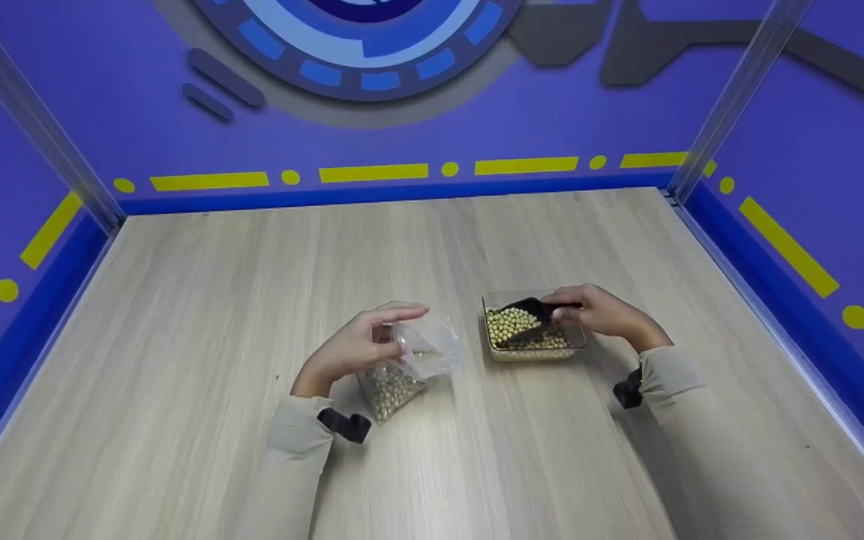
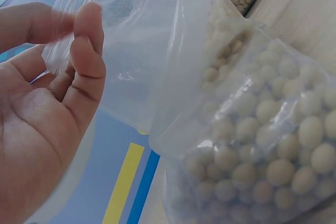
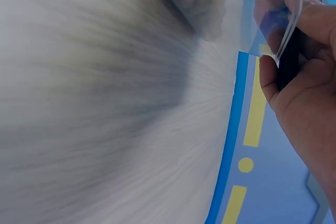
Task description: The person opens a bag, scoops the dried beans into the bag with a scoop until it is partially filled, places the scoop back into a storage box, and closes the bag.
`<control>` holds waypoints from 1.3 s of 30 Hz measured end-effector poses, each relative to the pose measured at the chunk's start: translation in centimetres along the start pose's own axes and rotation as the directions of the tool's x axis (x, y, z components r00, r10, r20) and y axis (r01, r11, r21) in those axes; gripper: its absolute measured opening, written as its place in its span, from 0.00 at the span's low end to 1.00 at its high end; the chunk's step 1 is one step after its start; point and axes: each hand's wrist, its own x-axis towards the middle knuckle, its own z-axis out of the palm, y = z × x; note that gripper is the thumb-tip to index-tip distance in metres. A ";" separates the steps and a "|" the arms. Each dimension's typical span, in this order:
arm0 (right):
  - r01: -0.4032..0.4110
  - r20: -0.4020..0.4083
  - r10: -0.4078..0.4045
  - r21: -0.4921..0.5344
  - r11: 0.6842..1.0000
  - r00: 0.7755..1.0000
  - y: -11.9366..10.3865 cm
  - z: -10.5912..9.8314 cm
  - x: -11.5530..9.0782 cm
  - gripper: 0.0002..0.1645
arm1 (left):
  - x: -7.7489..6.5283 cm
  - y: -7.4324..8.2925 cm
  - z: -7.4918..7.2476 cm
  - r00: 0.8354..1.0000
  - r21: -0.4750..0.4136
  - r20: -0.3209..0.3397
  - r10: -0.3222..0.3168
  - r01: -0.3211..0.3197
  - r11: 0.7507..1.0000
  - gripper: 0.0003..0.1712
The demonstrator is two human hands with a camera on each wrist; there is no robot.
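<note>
Purple walls (image 1: 124,135) edge our worktop (image 1: 214,315), which stretches well past the box (image 1: 533,357). Seen from the head, our left hand (image 1: 353,345) curls round the bag (image 1: 398,390) near its mouth, left of the box; our right hand (image 1: 604,309) grips the scoop (image 1: 539,307), which points leftward among the beans (image 1: 511,324). Our left wrist view cuts off the bag's base, our right one the scoop's blade.

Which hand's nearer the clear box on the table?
Right. The right hand is at the clear box's right side, gripping the black scoop. The left hand is off to its left, apart from it, holding the plastic bag.
</note>
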 end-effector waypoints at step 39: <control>-0.001 -0.011 0.002 0.093 0.996 1.000 1.2 -0.4 0.0 0.22 | 0.1 0.0 0.1 1.000 0.009 -0.003 0.000 0.000 1.000 0.33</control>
